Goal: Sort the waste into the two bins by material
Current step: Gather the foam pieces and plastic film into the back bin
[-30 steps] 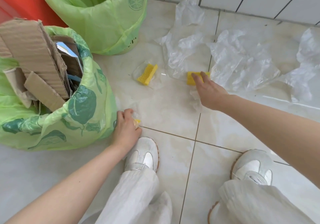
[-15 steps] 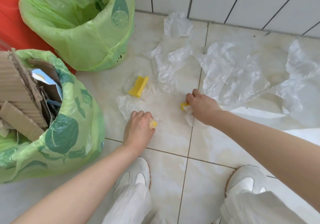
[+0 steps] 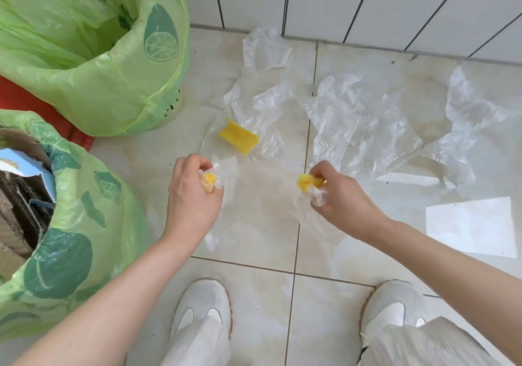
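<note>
My left hand [image 3: 192, 196] grips a small clear plastic wrapper with a yellow piece [image 3: 209, 179] inside, lifted off the floor. My right hand [image 3: 341, 199] grips a second clear wrapper with a yellow piece [image 3: 308, 182]. A third yellow piece in clear plastic [image 3: 239, 139] lies on the tiles between and beyond my hands. The near bin [image 3: 84, 224], lined with a green bag, holds cardboard at the left edge. The far bin [image 3: 118, 83], also green-lined, stands behind it; its inside is mostly hidden.
Several crumpled clear plastic sheets [image 3: 364, 122] lie spread over the floor toward the tiled wall [image 3: 367, 6]. A flat white sheet [image 3: 471, 227] lies at the right. My two white shoes [image 3: 202, 306] stand at the bottom. An orange surface [image 3: 42, 108] shows behind the bins.
Both hands have closed on their wrapped yellow pieces and lifted them off the floor. The view has shifted toward the wall, so the bins sit further left.
</note>
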`<control>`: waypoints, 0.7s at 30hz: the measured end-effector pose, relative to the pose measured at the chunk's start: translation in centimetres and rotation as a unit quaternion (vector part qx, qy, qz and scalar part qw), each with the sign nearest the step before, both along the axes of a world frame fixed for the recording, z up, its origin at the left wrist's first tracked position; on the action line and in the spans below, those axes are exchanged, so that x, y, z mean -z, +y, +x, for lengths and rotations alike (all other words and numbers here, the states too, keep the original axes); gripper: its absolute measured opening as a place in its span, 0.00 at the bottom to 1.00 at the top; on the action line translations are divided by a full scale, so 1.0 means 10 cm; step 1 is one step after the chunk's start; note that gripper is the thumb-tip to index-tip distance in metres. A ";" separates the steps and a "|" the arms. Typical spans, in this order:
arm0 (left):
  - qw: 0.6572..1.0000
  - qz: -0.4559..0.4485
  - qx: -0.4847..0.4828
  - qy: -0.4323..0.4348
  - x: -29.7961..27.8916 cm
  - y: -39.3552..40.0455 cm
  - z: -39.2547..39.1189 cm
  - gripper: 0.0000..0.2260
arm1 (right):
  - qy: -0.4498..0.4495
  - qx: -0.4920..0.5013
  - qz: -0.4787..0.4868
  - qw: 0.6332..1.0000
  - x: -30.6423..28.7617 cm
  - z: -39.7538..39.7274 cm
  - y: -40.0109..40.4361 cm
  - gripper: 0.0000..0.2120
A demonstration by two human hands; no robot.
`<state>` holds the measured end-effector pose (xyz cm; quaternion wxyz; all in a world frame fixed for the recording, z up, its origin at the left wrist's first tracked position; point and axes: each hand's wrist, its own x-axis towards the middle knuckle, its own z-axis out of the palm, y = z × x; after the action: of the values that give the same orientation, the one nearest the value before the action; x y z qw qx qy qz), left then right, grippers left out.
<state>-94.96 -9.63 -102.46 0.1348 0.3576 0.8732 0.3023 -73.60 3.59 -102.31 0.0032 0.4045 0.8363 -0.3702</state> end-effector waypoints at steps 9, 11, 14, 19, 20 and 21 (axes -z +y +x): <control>0.998 -0.059 0.017 -0.029 -0.04 0.53 -0.15 0.20 | -0.026 0.125 0.078 0.989 -0.04 -0.20 0.80 0.18; 0.990 -0.128 0.055 -0.022 0.02 0.67 -0.19 0.27 | -0.046 0.152 0.068 0.985 0.02 -0.23 0.96 0.22; 0.965 -0.227 0.132 -0.006 0.16 0.84 -0.28 0.35 | -0.097 0.159 0.032 0.982 0.14 -0.26 1.13 0.31; 0.937 -0.298 0.177 0.043 0.38 0.91 -0.40 0.25 | -0.194 0.139 -0.006 0.971 0.33 -0.30 1.19 0.37; 0.940 -0.287 0.178 0.055 0.40 0.90 -0.40 0.21 | -0.197 0.144 -0.014 0.970 0.36 -0.32 1.18 0.36; 0.943 -0.276 0.177 0.064 0.40 0.89 -0.40 0.18 | -0.199 0.149 -0.017 0.968 0.38 -0.33 1.16 0.33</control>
<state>-98.94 -0.69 -106.47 0.2235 0.4741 0.8516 -0.0027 -76.87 15.16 -106.14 0.1208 0.5900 0.7428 -0.2926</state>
